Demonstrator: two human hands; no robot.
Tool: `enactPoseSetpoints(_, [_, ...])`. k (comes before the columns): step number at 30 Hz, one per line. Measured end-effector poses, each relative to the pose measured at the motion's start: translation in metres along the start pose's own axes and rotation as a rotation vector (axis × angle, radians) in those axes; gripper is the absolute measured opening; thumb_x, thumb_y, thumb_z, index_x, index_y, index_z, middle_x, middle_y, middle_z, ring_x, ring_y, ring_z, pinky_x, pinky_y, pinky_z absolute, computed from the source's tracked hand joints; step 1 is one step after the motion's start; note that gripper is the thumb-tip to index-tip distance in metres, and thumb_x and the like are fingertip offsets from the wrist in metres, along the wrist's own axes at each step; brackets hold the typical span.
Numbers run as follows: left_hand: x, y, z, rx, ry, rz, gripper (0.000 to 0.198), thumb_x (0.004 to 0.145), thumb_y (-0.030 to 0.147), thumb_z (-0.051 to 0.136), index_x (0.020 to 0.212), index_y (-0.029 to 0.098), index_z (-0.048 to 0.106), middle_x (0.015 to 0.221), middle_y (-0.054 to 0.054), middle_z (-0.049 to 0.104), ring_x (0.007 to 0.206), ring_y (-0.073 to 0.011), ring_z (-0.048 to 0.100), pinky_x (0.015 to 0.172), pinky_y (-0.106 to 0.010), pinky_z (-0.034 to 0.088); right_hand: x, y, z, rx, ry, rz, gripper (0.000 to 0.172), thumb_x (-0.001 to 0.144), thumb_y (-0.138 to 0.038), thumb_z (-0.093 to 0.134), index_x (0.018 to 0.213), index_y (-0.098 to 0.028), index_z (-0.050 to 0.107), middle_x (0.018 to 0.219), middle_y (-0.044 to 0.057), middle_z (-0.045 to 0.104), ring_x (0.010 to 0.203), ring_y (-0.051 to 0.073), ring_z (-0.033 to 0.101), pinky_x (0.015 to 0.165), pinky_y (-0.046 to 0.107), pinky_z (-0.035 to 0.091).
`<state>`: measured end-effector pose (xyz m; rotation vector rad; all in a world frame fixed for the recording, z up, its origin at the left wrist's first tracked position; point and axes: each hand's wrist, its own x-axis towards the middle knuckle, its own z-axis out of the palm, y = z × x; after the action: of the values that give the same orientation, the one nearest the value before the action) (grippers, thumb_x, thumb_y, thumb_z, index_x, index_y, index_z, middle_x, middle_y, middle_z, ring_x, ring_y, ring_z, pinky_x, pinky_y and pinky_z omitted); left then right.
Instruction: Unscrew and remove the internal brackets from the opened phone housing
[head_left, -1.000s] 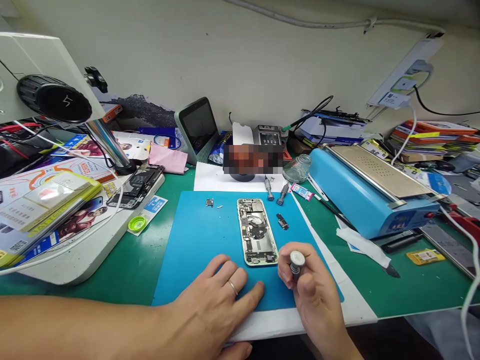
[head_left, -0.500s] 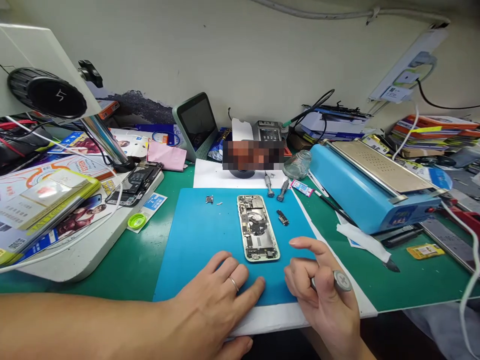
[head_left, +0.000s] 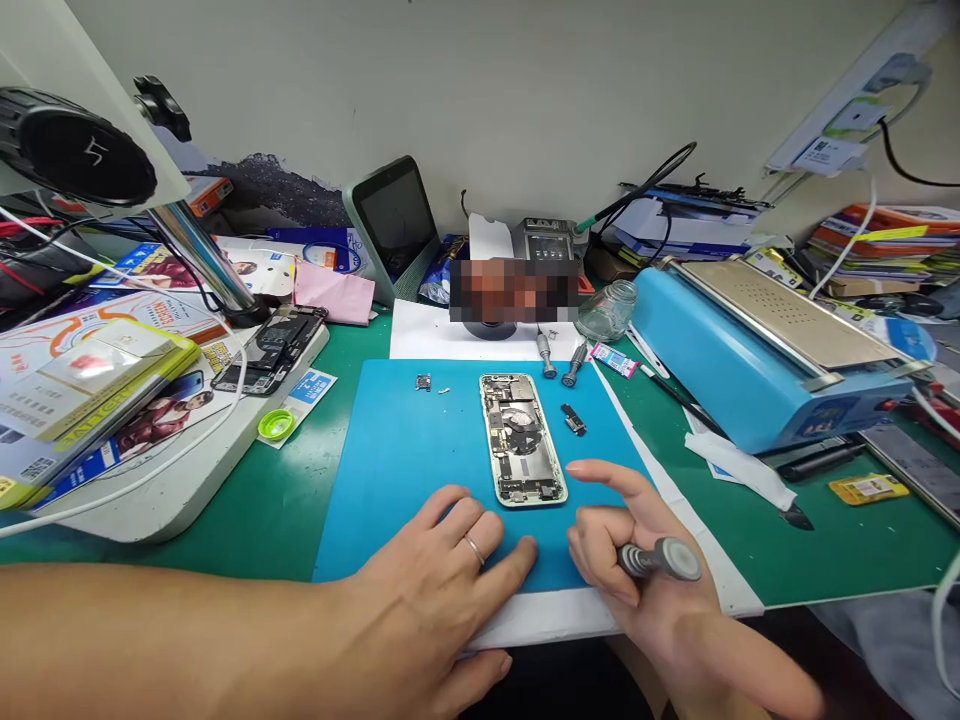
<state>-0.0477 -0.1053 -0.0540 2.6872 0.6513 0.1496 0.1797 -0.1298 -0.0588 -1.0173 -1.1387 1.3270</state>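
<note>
An opened phone frame (head_left: 523, 440) with its inner parts exposed lies on the blue mat (head_left: 405, 450). My left hand (head_left: 446, 580) rests at the mat's front edge, fingers spread, holding nothing. To its right, my right hand (head_left: 645, 560) has its fingers curled round a grey screwdriver (head_left: 660, 560), with the index finger stretched toward the phone and the thumb held away. Right of the phone sits a small dark component (head_left: 574, 419). A small square part (head_left: 424, 382) and a tiny light piece (head_left: 444, 391) are at the mat's upper left.
Two more screwdrivers (head_left: 545, 356) (head_left: 575, 364) stand behind the mat, near a glass jar (head_left: 609, 310). A blue machine (head_left: 757, 370) fills the right side. On the left are a microscope stand (head_left: 202, 262), another opened phone (head_left: 274, 350) and a green lid (head_left: 277, 424).
My right thumb has swung outward from the screwdriver, which now shows more of its length. The view has shifted slightly. My left hand keeps its pose.
</note>
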Motion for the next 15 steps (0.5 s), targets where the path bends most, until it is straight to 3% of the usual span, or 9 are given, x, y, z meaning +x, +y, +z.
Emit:
enactPoseSetpoints(4, [0.000, -0.001, 0.000, 0.006, 0.005, 0.003, 0.065, 0.101, 0.048, 0.062, 0.153, 0.014, 0.043, 0.119, -0.010, 0.058, 0.109, -0.0308, 0.054, 0.109, -0.053, 0.040, -0.002, 0.004, 0.002, -0.117, 0.005, -0.073, 0.025, 0.099, -0.038, 0.070, 0.121, -0.028, 0.065, 0.063, -0.007, 0.042, 0.056, 0.010, 0.038, 0.054, 0.024, 0.037])
enactPoseSetpoints(7, [0.000, -0.002, 0.000, -0.006, 0.006, 0.006, 0.065, 0.101, 0.048, 0.062, 0.153, 0.014, 0.044, 0.117, -0.010, 0.059, 0.107, -0.0299, 0.054, 0.108, -0.052, 0.041, -0.003, 0.005, 0.005, -0.147, -0.037, -0.117, 0.016, 0.104, -0.030, 0.062, 0.120, -0.033, 0.063, 0.082, -0.001, 0.058, 0.072, 0.013, 0.056, 0.067, 0.026, 0.053])
enactPoseSetpoints(9, [0.000, -0.002, 0.000, -0.007, 0.011, 0.006, 0.065, 0.100, 0.048, 0.062, 0.153, 0.014, 0.045, 0.118, -0.010, 0.059, 0.106, -0.0296, 0.054, 0.108, -0.051, 0.040, -0.004, 0.005, 0.005, -0.187, -0.063, -0.140, 0.030, 0.107, -0.026, 0.054, 0.135, -0.038, 0.058, 0.094, 0.001, 0.065, 0.083, 0.014, 0.064, 0.079, 0.028, 0.060])
enactPoseSetpoints(12, [0.000, -0.001, -0.001, -0.003, 0.025, 0.004, 0.067, 0.100, 0.048, 0.063, 0.155, 0.014, 0.044, 0.121, -0.011, 0.059, 0.108, -0.0294, 0.054, 0.110, -0.051, 0.039, -0.004, 0.006, 0.001, -0.365, -0.088, -0.252, 0.070, 0.109, -0.017, 0.047, 0.165, -0.051, 0.021, 0.113, 0.002, 0.072, 0.104, 0.016, 0.073, 0.099, 0.037, 0.062])
enactPoseSetpoints(13, [0.000, -0.001, -0.001, -0.001, 0.026, 0.004, 0.067, 0.100, 0.048, 0.063, 0.155, 0.014, 0.044, 0.122, -0.011, 0.059, 0.108, -0.0294, 0.054, 0.110, -0.051, 0.039, -0.004, 0.007, -0.001, -0.450, -0.098, -0.317, 0.079, 0.108, -0.014, 0.048, 0.166, -0.053, 0.011, 0.119, 0.002, 0.073, 0.110, 0.017, 0.073, 0.103, 0.041, 0.062])
enactPoseSetpoints(15, [0.000, -0.001, -0.001, 0.006, 0.022, 0.005, 0.068, 0.100, 0.049, 0.064, 0.155, 0.014, 0.045, 0.120, -0.010, 0.059, 0.107, -0.0293, 0.054, 0.110, -0.050, 0.039, -0.006, 0.007, -0.008, -0.606, -0.106, -0.444, 0.088, 0.104, -0.009, 0.053, 0.167, -0.054, 0.010, 0.124, 0.001, 0.074, 0.115, 0.018, 0.075, 0.104, 0.042, 0.062])
